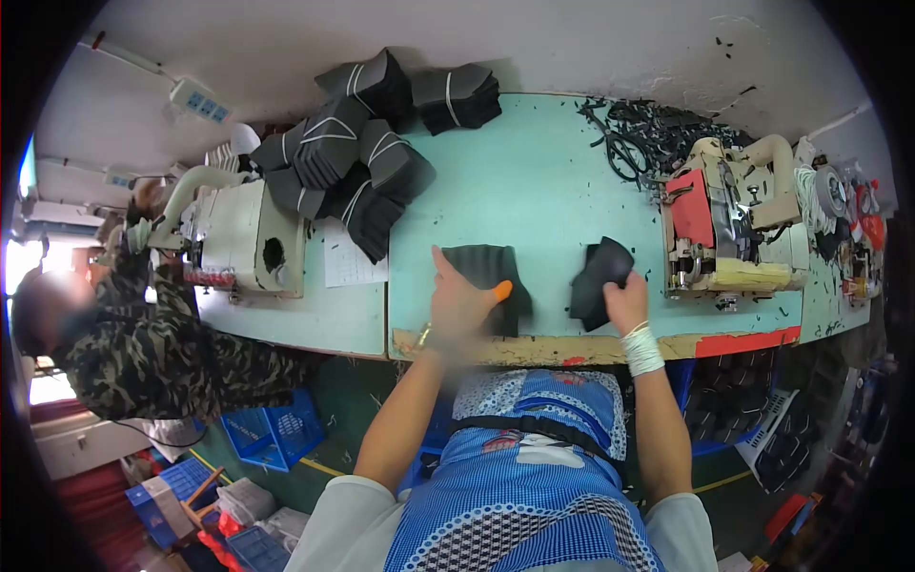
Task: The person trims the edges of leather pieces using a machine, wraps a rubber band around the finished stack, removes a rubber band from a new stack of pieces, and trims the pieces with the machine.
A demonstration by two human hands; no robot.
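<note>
My left hand (459, 303) is spread over a dark stack of flat cut pieces (496, 272) on the table, index finger stretched and an orange cover on the thumb. Part of that stack is hidden beneath the hand. To the right, my right hand (626, 301) pinches the edge of a black flat piece (608, 265), which overlaps another dark piece (581, 297). White wrapping circles my right wrist. The pieces' material cannot be made out for certain.
Tied bundles of dark pieces (329, 143) are heaped at the back left. Sewing machines stand left (233, 234) and right (734, 214). Scissors (624, 157) lie among black scraps (677, 124). A person in camouflage clothing (143, 353) works at the left.
</note>
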